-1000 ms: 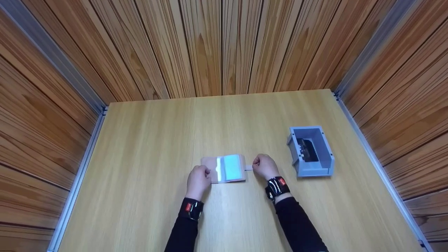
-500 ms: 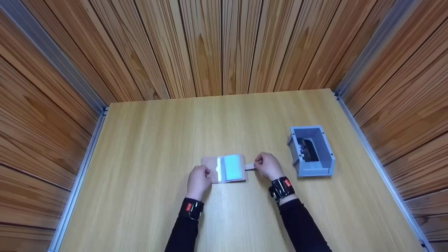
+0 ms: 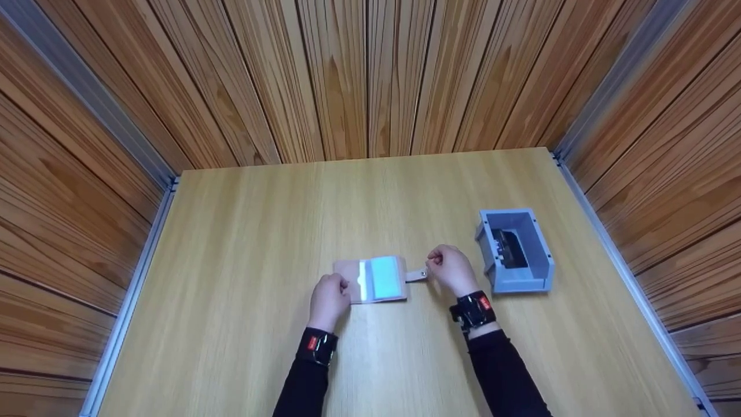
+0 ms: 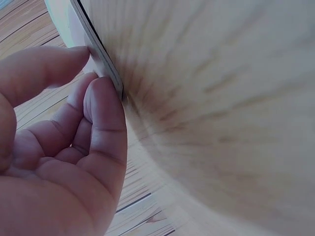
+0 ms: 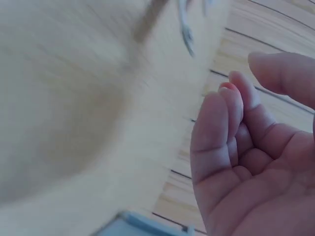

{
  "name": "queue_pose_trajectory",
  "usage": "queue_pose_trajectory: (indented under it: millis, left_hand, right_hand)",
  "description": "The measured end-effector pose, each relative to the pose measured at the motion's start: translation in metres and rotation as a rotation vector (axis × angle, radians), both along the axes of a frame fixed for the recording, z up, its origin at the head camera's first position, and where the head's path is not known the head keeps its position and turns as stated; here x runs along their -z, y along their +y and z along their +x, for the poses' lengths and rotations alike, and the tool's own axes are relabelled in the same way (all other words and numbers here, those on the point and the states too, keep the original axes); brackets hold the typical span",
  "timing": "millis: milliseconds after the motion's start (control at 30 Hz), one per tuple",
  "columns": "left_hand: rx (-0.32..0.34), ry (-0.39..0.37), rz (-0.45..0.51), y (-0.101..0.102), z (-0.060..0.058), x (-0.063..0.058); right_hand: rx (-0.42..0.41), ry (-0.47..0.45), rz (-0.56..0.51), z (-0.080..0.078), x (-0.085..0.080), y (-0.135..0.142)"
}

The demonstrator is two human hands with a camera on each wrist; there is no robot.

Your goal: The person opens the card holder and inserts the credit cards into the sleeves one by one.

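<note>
A pink card holder (image 3: 347, 267) lies spread on the table, with clear sleeves and a light-blue card (image 3: 385, 277) on its right half. My left hand (image 3: 329, 298) pinches its lower left edge; in the left wrist view the thumb lies on the inner face and the fingers (image 4: 106, 110) meet the edge. From the card holder's right side sticks out a strap (image 3: 415, 275) with a metal snap. Just beyond the strap's end is my right hand (image 3: 453, 271), its fingers (image 5: 209, 128) loosely bent and the thumb apart, holding nothing.
To the right stands a grey-blue bin (image 3: 521, 286) with a black object (image 3: 508, 249) inside, too small to identify. Wood-panelled walls enclose the back and sides of the table (image 3: 260, 220).
My right hand has moved to the right and slightly away from me, letting go of the strap, whose snap now shows. My left hand and the card holder have stayed put.
</note>
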State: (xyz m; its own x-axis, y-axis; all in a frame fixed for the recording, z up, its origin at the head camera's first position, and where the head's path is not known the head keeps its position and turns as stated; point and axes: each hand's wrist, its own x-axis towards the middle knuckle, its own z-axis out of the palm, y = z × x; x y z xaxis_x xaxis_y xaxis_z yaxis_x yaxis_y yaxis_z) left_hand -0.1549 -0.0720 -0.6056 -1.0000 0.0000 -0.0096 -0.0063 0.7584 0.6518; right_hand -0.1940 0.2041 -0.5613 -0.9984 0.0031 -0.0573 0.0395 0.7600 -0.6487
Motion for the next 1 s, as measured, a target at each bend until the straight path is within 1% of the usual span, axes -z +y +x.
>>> queue_pose_trajectory:
  millis: [67,200,300,367,467,567,633,800,1000]
  left_hand:
    - [0.000,0.000,0.001,0.000,0.000,0.000]
    - [0.005,0.016,-0.012,0.000,0.001,0.000]
    - [0.003,0.016,-0.018,0.000,0.000,0.000]
    - [-0.004,0.006,-0.016,0.001,0.000,-0.001]
    - [-0.011,-0.011,-0.019,0.001,-0.001,-0.002]
    - [-0.010,-0.019,-0.019,0.002,-0.001,-0.001]
    - [-0.011,-0.025,-0.017,0.002,-0.001,-0.001]
    - [-0.021,-0.040,-0.009,0.002,-0.002,-0.001]
    - [-0.014,-0.023,-0.008,0.001,-0.001,0.000]
  right_hand:
    - [0.003,0.036,-0.011,-0.001,-0.006,0.008]
    - [0.012,0.159,-0.015,-0.003,-0.015,0.031]
    - [0.031,0.204,-0.007,-0.005,-0.023,0.050]
    - [0.047,0.184,-0.012,-0.007,-0.030,0.062]
    - [0.064,0.129,-0.016,-0.008,-0.040,0.080]
    - [0.079,0.096,0.007,-0.010,-0.049,0.096]
    - [0.085,0.082,0.038,-0.012,-0.051,0.105]
    - [0.099,0.045,0.090,-0.019,-0.048,0.123]
    - [0.128,-0.029,0.109,-0.025,-0.040,0.131]
